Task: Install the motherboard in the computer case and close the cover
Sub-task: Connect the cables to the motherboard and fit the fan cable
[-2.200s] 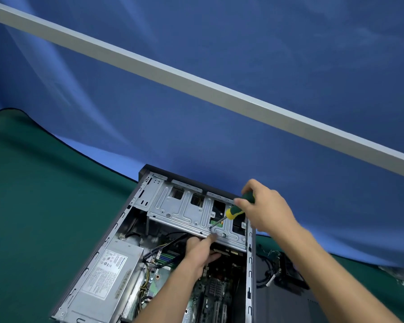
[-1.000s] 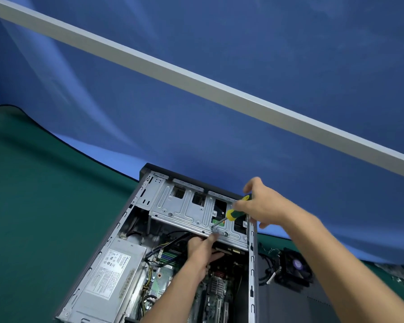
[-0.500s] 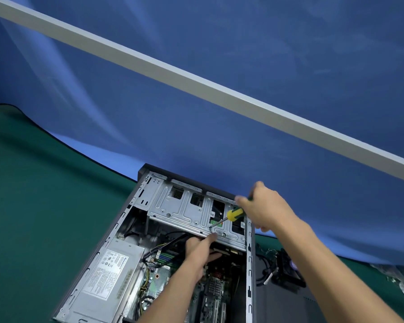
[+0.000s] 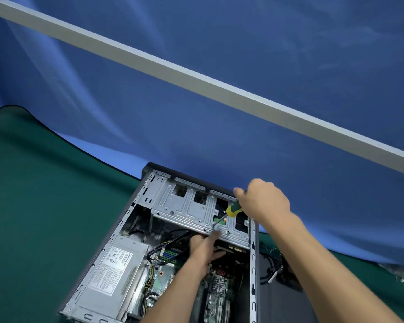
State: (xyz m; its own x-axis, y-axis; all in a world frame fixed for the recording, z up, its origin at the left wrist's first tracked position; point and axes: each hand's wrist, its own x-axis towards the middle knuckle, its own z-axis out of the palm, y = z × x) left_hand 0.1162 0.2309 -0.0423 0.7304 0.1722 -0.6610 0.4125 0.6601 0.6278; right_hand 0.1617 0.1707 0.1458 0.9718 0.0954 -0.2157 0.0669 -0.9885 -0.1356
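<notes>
An open grey metal computer case (image 4: 135, 229) lies on the green-covered desk (image 4: 33, 217), green motherboard (image 4: 217, 290) inside, right of the silver power supply (image 4: 112, 276). The right hand (image 4: 264, 201) grips a yellow-green screwdriver (image 4: 231, 209), its tip on the silver drive cage (image 4: 187, 210); the left hand (image 4: 204, 247), fingers extended, touches the cage's near edge.

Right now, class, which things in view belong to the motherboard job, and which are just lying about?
In the job:
- computer case
- motherboard
- drive cage
- screwdriver
- right hand, gripping it
- left hand, at the cage edge

Lying about:
- black fan and cables
- blue backdrop
- green mat
</notes>
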